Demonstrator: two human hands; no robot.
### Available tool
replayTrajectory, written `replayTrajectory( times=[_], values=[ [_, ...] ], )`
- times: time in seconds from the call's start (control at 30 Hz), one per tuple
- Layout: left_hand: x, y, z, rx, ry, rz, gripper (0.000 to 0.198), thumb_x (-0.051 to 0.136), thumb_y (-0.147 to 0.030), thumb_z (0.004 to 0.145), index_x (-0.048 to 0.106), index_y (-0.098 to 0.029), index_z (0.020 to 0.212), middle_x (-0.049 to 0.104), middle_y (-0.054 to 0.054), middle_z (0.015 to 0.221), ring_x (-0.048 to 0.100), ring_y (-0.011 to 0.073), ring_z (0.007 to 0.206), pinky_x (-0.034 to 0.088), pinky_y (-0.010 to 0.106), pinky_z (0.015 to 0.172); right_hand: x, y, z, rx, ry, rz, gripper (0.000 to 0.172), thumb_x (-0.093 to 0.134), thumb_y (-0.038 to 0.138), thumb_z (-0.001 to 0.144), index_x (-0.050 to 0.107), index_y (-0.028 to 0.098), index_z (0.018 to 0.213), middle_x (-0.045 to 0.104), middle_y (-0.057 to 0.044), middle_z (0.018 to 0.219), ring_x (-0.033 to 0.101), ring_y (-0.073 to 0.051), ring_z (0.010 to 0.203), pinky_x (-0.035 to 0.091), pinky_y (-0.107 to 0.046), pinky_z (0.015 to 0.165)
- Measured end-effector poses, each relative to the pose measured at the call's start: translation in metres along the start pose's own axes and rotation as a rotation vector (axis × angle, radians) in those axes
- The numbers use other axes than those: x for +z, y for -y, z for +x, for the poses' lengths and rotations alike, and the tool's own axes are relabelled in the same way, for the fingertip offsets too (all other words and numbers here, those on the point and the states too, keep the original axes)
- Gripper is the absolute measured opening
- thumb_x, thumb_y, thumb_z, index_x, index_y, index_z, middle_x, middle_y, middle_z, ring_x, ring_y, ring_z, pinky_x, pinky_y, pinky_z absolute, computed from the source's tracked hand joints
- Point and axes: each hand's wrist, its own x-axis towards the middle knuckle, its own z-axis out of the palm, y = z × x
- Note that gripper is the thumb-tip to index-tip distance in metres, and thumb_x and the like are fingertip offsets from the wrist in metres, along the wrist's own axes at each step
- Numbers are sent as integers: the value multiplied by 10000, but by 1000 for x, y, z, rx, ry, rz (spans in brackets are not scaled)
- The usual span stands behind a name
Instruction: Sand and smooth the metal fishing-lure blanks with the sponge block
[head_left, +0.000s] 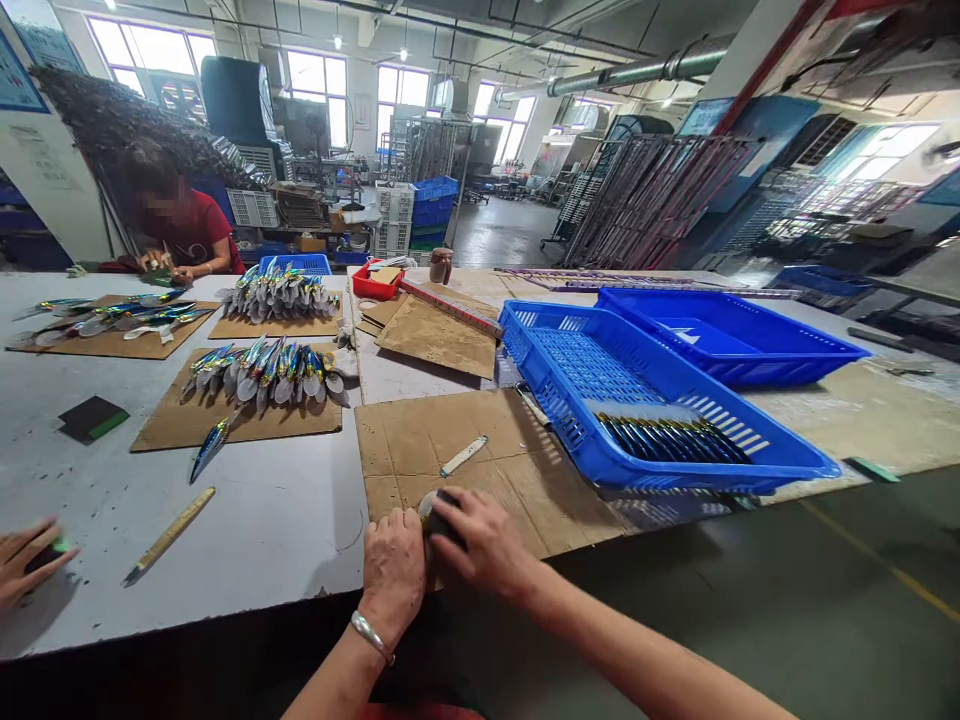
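Observation:
My left hand (395,565), with a silver bangle at the wrist, is closed in a fist at the table's front edge. From it shows the pale, clear lip of a fishing lure (427,503); the lure's body is mostly hidden by my fingers. My right hand (484,535) presses against it from the right, fingers curled round a black piece (448,500) that looks like folded sandpaper. Under both hands lies a creased cardboard sheet (405,440). Just beyond them on that sheet rests a short whitish stick (463,456), perhaps a wrapped blade.
A blue basket (540,375) with a row of dark lures stands right, beside a blue tray (750,370). Lures (262,375) pile on cardboard to the left, near a wrapped knife (169,535). Another person's hand (30,565) is far left; a person in red (202,230) sits opposite.

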Motion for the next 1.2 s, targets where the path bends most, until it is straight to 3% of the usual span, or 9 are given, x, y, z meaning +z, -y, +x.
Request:
replayTrajectory(
  times=[0.07, 0.23, 0.4, 0.57, 0.7, 0.77, 0.9, 1.0, 1.2],
  values=[
    [0, 0, 0, 7, -4, 5, 180, 438, -114, 975, 609, -170, 983, 656, 77, 953, 633, 232, 917, 409, 364, 803, -3, -5, -2, -58, 24, 21, 443, 706, 326, 900, 648, 209, 1324, 586, -142, 1360, 576, -319, 1166, 498, -467, 996],
    [3, 1, 2, 2, -5, -3, 108, 504, -156, 955, 610, -165, 977, 654, 82, 962, 629, 239, 916, 406, 369, 795, -20, -13, 5, 68, 24, -159, 401, 716, 295, 894, 673, 199, 1281, 601, -159, 1321, 578, -359, 1134, 497, -504, 952],
    [3, 1, 3, 14, 6, 21, 167, 455, -123, 982, 615, -169, 996, 656, 73, 962, 641, 226, 919, 424, 353, 800, -28, -2, 10, -141, 131, -108, 477, 786, 310, 854, 655, 230, 1306, 581, -125, 1364, 570, -326, 1131, 486, -459, 960],
    [0, 1, 2, 10, 20, 9, 152, 473, -129, 971, 621, -164, 988, 657, 82, 969, 643, 253, 932, 439, 381, 806, -34, -10, 13, 32, 107, -268, 397, 796, 257, 847, 697, 188, 1224, 610, -165, 1300, 585, -351, 1071, 495, -481, 909],
    [1, 2, 1, 24, 26, 14, 213, 423, -94, 976, 620, -170, 1001, 658, 80, 980, 642, 256, 926, 439, 389, 802, -27, -2, 11, -178, 124, -66, 528, 825, 319, 822, 648, 246, 1315, 578, -110, 1372, 575, -315, 1118, 485, -451, 960],
    [2, 3, 1, 24, 24, 13, 185, 443, -118, 974, 619, -172, 1000, 657, 80, 984, 638, 263, 933, 435, 393, 807, -24, -7, 9, -161, 127, -111, 510, 819, 281, 816, 661, 231, 1298, 579, -127, 1369, 578, -327, 1121, 485, -463, 960],
    [2, 3, 2, 38, 10, -2, 76, 550, -192, 941, 616, -174, 974, 646, 74, 972, 624, 267, 936, 424, 387, 804, -29, -46, 0, 92, -1, -257, 413, 757, 268, 858, 680, 171, 1252, 599, -169, 1325, 586, -369, 1117, 497, -512, 940],
    [-1, 4, 1, 55, 17, 22, 86, 535, -156, 941, 615, -174, 964, 638, 73, 968, 615, 250, 925, 412, 370, 790, -32, -67, -18, 117, -133, -137, 409, 661, 357, 943, 638, 155, 1298, 594, -158, 1334, 583, -348, 1160, 513, -505, 959],
    [-27, 14, 3, 265, 34, 55, 89, 573, -215, 956, 638, -237, 1014, 600, 58, 1013, 560, 250, 985, 387, 373, 825, -14, -49, -50, 126, -430, 86, 433, 531, 486, 1047, 578, 191, 1360, 589, -152, 1337, 581, -323, 1204, 523, -502, 998]
  ],
)
